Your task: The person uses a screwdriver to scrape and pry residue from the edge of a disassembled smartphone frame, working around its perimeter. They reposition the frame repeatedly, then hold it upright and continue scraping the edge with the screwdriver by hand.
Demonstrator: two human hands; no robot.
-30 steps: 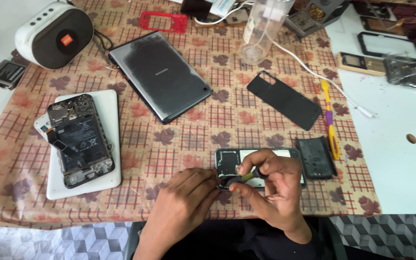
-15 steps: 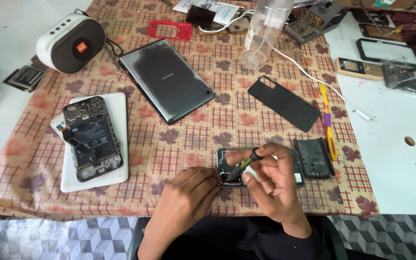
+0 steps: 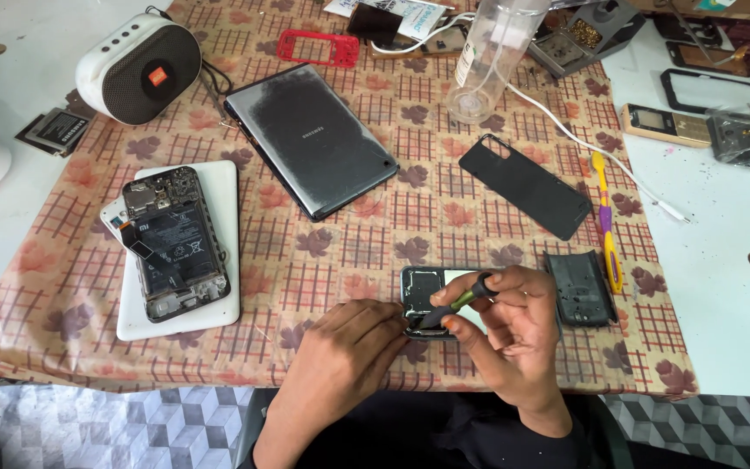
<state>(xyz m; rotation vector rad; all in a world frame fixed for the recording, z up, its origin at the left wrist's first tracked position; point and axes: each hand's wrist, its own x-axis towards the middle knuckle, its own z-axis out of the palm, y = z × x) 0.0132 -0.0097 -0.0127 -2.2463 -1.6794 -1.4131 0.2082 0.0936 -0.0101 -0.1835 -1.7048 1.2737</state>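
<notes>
Phone (image 3: pixel 427 291), back removed, lies at the near edge of the patterned cloth (image 3: pixel 349 252). Right hand (image 3: pixel 514 339) pinches a green-handled screwdriver (image 3: pixel 455 302), tip on the phone. Left hand (image 3: pixel 345 356) presses its fingertips against the phone's left edge. Black cover (image 3: pixel 580 288) lies just right.

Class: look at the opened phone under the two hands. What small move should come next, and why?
Probably press the screwdriver tip down and turn. The right hand already holds it angled into the opened phone, and the left hand steadies the phone's near edge.
</notes>
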